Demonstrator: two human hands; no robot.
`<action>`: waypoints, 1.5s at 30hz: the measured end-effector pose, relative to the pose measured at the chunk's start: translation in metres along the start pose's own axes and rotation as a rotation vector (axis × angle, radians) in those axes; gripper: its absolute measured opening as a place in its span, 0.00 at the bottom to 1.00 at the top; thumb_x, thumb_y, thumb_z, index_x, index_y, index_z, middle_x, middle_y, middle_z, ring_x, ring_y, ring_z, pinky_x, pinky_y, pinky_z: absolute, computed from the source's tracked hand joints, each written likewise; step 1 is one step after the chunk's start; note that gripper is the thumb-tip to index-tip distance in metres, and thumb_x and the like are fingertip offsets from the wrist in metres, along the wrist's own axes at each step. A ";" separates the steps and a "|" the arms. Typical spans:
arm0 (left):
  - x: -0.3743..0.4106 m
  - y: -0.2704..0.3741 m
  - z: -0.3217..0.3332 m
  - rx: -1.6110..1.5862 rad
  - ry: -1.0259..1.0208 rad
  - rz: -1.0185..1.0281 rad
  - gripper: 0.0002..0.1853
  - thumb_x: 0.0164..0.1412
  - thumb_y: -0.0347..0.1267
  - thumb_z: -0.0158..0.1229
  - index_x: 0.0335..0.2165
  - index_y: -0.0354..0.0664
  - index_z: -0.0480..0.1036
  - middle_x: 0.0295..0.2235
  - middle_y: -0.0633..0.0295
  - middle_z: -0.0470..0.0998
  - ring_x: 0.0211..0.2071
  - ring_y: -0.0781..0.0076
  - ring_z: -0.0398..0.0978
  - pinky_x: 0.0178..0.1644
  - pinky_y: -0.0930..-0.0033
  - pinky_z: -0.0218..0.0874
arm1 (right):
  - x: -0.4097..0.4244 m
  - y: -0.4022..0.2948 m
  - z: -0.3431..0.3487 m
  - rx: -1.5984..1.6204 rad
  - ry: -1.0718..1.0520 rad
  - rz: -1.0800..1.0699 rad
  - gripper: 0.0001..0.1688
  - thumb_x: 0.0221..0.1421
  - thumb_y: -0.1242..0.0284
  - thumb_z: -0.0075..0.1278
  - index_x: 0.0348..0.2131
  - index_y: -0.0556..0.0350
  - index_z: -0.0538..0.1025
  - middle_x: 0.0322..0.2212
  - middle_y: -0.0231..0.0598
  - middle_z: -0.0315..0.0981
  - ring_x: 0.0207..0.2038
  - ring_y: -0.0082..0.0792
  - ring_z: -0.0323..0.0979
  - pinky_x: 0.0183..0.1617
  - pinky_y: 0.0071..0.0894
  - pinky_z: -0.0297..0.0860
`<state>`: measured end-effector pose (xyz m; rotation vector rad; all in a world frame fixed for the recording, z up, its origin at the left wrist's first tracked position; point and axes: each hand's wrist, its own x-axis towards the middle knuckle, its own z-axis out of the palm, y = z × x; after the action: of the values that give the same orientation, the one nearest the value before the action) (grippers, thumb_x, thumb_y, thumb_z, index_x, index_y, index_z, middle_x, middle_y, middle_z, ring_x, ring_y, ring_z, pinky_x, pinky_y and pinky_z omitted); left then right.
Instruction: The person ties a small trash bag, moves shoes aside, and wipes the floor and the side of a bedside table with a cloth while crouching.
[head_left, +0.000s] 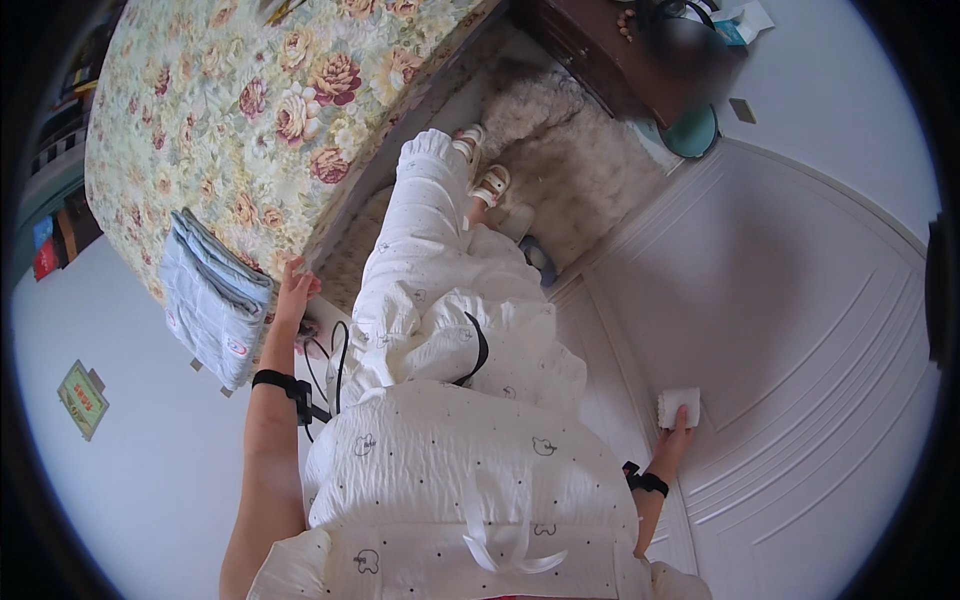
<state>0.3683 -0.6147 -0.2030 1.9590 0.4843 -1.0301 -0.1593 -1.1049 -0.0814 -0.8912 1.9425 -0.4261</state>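
A white folded cloth (679, 407) with a scalloped edge is in my right hand (679, 435), out to my right. The hand and cloth lie over the white panelled door (757, 315); the cloth seems to rest on its surface. My left hand (298, 289) is beside the near corner of the bed, its fingers loosely bent and apart, with nothing visible in them. Just left of that hand, a folded light-blue quilt (214, 296) sits on the floral bedspread (296, 112). Black bands are strapped around both my wrists.
Ahead of my feet, a fluffy beige rug (570, 172) covers the floor. A dark red wooden cabinet (600, 52) stands at the far right, with a green round bin (690, 133) beside it. Black cables (341, 360) hang near my left side. Slippers (536, 259) lie by the door.
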 end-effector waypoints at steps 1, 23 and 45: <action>-0.001 -0.003 0.002 0.013 0.009 -0.003 0.18 0.55 0.33 0.47 0.46 0.51 0.58 0.23 0.68 0.70 0.23 0.82 0.66 0.27 0.80 0.56 | 0.000 -0.001 0.000 -0.010 -0.002 0.008 0.26 0.46 0.67 0.53 0.44 0.58 0.64 0.41 0.36 0.65 0.43 0.31 0.64 0.46 0.29 0.61; 0.004 -0.016 0.008 -0.006 0.009 -0.019 0.19 0.55 0.30 0.46 0.47 0.46 0.55 0.24 0.65 0.70 0.24 0.80 0.67 0.27 0.79 0.58 | 0.003 0.002 0.007 -0.015 0.009 0.008 0.24 0.45 0.68 0.54 0.41 0.56 0.66 0.37 0.34 0.67 0.38 0.27 0.66 0.37 0.24 0.64; 0.012 0.017 -0.027 0.042 0.062 0.028 0.17 0.55 0.31 0.47 0.44 0.44 0.58 0.23 0.62 0.70 0.23 0.77 0.68 0.27 0.75 0.59 | 0.010 0.011 0.034 0.058 0.115 -0.128 0.25 0.46 0.65 0.53 0.42 0.61 0.67 0.36 0.35 0.68 0.38 0.28 0.66 0.38 0.28 0.63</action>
<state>0.3995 -0.6024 -0.1963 2.0347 0.4712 -0.9713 -0.1378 -1.1028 -0.1118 -0.9754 1.9728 -0.6181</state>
